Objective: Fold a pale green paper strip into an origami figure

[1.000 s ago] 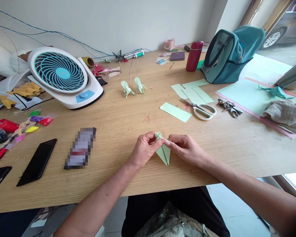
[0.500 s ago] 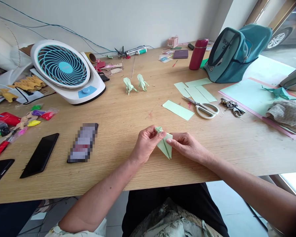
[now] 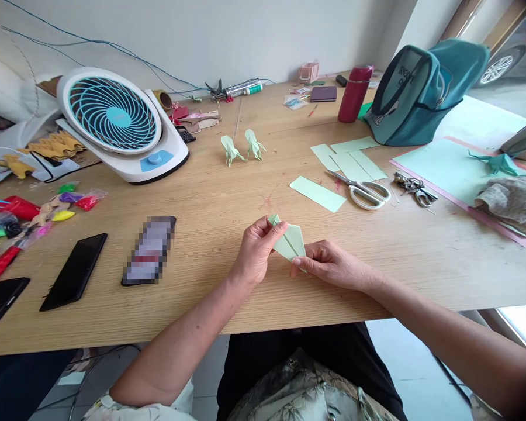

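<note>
A folded piece of pale green paper (image 3: 293,238) is held just above the table, near its front edge. My left hand (image 3: 255,250) pinches its upper left end between thumb and fingers. At the lower right end, my right hand (image 3: 331,264) grips it, thumb on top; part of the paper is hidden under that thumb. Farther back stand two pale green folded paper figures (image 3: 230,150) with thin legs. A flat pale green paper strip (image 3: 318,194) lies beyond my right hand, and white-handled scissors (image 3: 366,193) rest beside it, partly over more strips (image 3: 355,161).
To the left are a white and blue fan (image 3: 114,117) and several phones (image 3: 73,272). Small coloured packets (image 3: 87,200) crowd the left edge. A red bottle (image 3: 355,93), teal backpack (image 3: 421,93), keys (image 3: 414,188) and grey cloth (image 3: 511,202) are on the right.
The folded paper has turned so that its pointed end now aims toward the lower right. My right hand has shifted from its side down to that end; my left hand still pinches the top.
</note>
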`<action>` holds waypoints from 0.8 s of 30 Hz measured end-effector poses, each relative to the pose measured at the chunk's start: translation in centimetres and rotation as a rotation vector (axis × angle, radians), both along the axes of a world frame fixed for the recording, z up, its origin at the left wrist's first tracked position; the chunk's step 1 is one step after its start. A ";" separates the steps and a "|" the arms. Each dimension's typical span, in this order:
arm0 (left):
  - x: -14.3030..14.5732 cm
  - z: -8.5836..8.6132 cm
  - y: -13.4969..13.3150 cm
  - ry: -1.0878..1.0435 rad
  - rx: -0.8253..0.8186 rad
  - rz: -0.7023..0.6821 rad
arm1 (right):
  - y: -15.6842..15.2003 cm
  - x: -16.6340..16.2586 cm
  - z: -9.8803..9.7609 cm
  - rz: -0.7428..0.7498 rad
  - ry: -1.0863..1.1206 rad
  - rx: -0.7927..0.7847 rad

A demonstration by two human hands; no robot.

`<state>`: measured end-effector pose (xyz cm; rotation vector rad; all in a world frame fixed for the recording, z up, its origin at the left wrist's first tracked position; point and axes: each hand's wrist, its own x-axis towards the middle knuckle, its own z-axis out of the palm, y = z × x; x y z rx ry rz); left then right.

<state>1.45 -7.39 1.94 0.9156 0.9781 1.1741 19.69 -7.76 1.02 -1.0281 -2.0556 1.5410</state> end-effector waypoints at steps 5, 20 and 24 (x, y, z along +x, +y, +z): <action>-0.4 -0.1 0.2 -0.025 -0.074 -0.063 | 0.0 0.1 -0.2 -0.022 0.002 0.001; -0.7 -0.7 0.2 0.150 0.089 0.010 | -0.1 0.1 -0.2 -0.052 -0.046 0.059; -0.7 -0.5 0.1 0.198 0.147 0.043 | -0.2 0.1 0.0 -0.035 -0.055 0.045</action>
